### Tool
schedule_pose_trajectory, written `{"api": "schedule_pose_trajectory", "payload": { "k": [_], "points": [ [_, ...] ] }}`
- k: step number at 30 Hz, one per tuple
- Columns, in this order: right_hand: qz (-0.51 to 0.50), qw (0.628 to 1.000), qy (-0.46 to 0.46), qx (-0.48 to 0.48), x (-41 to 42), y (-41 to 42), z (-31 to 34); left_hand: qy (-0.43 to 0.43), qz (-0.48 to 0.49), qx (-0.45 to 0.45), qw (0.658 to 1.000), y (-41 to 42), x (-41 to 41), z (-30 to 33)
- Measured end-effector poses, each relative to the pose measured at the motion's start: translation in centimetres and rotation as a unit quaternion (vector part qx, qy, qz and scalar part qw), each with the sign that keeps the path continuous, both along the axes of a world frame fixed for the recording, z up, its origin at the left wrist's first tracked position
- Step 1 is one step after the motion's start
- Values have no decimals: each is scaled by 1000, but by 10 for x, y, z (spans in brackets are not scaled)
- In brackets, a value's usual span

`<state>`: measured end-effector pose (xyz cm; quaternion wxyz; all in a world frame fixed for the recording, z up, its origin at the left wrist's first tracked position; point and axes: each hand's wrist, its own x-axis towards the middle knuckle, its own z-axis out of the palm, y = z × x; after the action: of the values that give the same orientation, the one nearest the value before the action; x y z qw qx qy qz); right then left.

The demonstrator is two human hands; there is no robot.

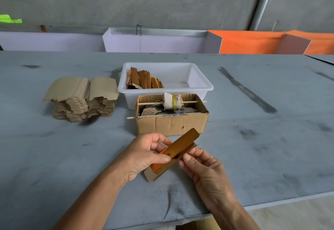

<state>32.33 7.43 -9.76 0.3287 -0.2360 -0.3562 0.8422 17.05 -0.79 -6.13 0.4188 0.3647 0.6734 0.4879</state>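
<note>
Folding step in hand: card (178,150) gripped by left hand (144,155), its edge pinched by right hand (202,166). Next, as judged: edge to be creased flat, card dropped in tub (207,85)

Bare left hand (146,155), right hand (204,168), forearms (101,193)

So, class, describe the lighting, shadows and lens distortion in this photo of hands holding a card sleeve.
Head view: soft, even light, only a faint shadow beside the stack of card blanks; head view: the wide lens slightly bends the table edges; head view: the left hand, right hand and card sleeve look sharp.
</note>
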Motion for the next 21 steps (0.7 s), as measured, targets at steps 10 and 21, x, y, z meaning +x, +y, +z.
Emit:
{"api": "schedule_pose_trajectory", "payload": {
  "k": [10,21],
  "points": [
    [-44,989,-115,77,-9,-6,4,56,4,17,998,2,5,1],
    [-91,981,-159,62,-17,-7,10,47,47,-31,997,3,13,-5]
  ]
}}
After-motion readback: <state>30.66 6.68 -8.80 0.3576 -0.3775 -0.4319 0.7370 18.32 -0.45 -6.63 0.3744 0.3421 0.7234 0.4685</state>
